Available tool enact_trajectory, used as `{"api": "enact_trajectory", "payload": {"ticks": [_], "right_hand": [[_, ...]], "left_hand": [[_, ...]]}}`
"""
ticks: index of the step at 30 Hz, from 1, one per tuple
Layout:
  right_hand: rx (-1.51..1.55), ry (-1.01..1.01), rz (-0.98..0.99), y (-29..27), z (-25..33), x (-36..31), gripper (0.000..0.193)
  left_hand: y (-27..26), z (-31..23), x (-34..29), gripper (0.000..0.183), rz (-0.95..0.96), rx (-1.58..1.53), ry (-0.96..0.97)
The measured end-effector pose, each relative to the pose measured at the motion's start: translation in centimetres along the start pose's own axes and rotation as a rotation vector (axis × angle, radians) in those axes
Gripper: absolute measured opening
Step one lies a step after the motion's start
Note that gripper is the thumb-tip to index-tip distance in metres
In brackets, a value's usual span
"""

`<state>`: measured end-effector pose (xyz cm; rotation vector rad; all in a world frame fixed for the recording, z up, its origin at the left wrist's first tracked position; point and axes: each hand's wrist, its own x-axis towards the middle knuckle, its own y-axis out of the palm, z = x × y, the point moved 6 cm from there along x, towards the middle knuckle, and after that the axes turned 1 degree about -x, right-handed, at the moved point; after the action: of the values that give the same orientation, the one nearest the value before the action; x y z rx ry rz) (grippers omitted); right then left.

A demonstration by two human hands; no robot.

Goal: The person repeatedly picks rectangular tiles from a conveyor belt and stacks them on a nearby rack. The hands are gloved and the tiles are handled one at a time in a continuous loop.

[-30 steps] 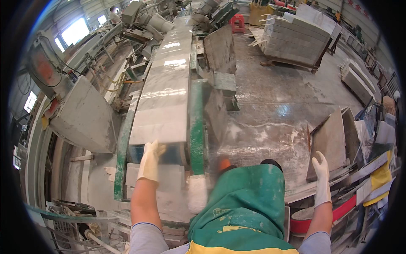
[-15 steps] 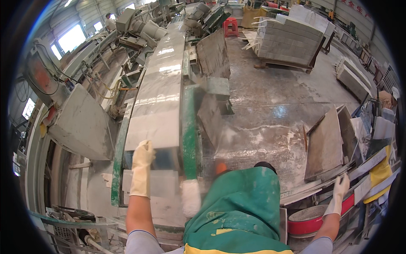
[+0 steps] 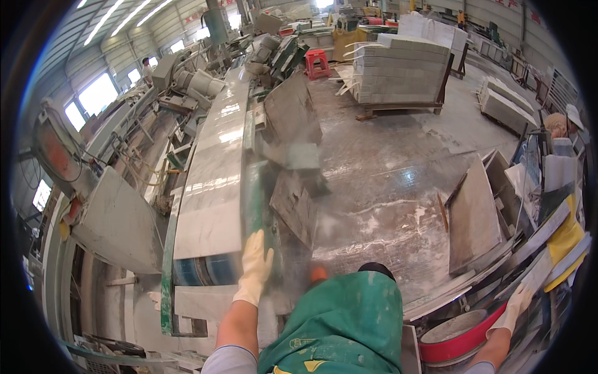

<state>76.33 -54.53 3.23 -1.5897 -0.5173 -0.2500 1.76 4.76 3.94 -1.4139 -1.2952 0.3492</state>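
My left hand [image 3: 254, 265], in a cream rubber glove, is open, its fingers stretched out and thumb apart. It lies at the right side of a long conveyor, beside the green side rail [image 3: 254, 202]. Pale, glossy stone slabs [image 3: 208, 229] lie along the conveyor, and a blue roller [image 3: 221, 269] shows below the nearest slab edge. At the far right, my gloved right hand [image 3: 516, 305] reaches over a red-sided round tub [image 3: 464, 340]. Its fingers look extended at the end of a pale stone strip [image 3: 537, 271]; their tips are hard to make out.
Several strips and leaning boards [image 3: 476, 218] crowd the right side, with yellow sheeting [image 3: 564, 240] among them. A pallet of stacked pale blocks [image 3: 398, 75] and a red stool [image 3: 317, 64] stand farther off. Left of the conveyor is a large tilted panel [image 3: 121, 221]. A person [image 3: 574, 118] is at the far right.
The whole view has shifted. My left hand has moved from the near slab edge to the right rail, its curled fingers now stretched. My right hand has reached farther out to the right, toward the strips.
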Motion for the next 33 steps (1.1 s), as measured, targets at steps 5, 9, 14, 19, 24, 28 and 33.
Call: {"api": "enact_trajectory", "payload": {"ticks": [5,9,14,19,24,28,33], "right_hand": [[-0.082,-0.033,0.014,3.9,-1.1,1.2,0.052],[0.212,0.0,0.029,3.9,-2.8,2.0,0.055],[0.202,0.119,0.091,1.3,-2.3,2.6,0.053],[0.107,0.099,-0.075,0.2,-1.3,1.7,0.051],[-0.003,0.088,0.01,2.6,-2.4,1.6,0.059],[-0.08,0.124,0.092,3.1,-2.2,1.2,0.061],[-0.115,0.142,0.115,1.6,-0.8,0.6,0.061]], "left_hand": [[1.0,1.0,-0.4,0.074,0.077,0.102,-0.072],[1.1,1.0,-0.1,0.074,0.125,0.126,-0.09],[0.9,1.1,-0.2,0.07,0.145,0.083,-0.106],[0.6,0.9,0.2,0.07,0.187,0.084,-0.118],[0.6,1.0,0.3,0.069,0.201,0.056,-0.141],[0.3,0.7,0.2,0.066,0.11,0.051,-0.098],[0.2,0.4,0.2,0.065,0.054,0.042,-0.06]]}}
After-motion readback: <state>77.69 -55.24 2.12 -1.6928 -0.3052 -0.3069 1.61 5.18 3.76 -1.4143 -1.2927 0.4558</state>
